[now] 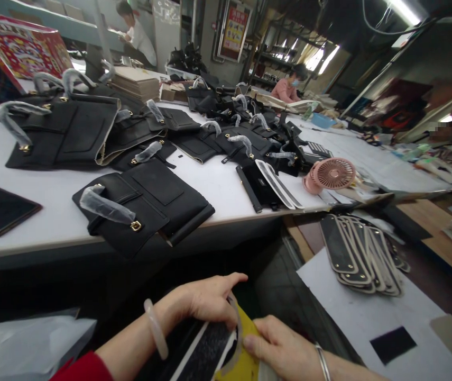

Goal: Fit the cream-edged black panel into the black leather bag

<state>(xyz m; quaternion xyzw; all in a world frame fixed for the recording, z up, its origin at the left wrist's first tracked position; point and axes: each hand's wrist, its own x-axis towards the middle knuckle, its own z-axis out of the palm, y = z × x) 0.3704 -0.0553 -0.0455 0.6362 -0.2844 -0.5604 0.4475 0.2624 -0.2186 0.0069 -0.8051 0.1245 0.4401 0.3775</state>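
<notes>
In front of the worktop (57,190), a person's right hand (277,341) grips a yellow piece (245,366) beside a white-striped black panel (205,352); the left hand (205,302) curls over the panel, its grip unclear. Black handbags (174,190) lie atop the worktop.

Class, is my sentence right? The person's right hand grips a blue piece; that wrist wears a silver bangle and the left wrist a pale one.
The colour is wrong: the head view shows the right hand gripping a yellow piece, not a blue one. The silver bangle and the pale bangle are as stated.
</notes>
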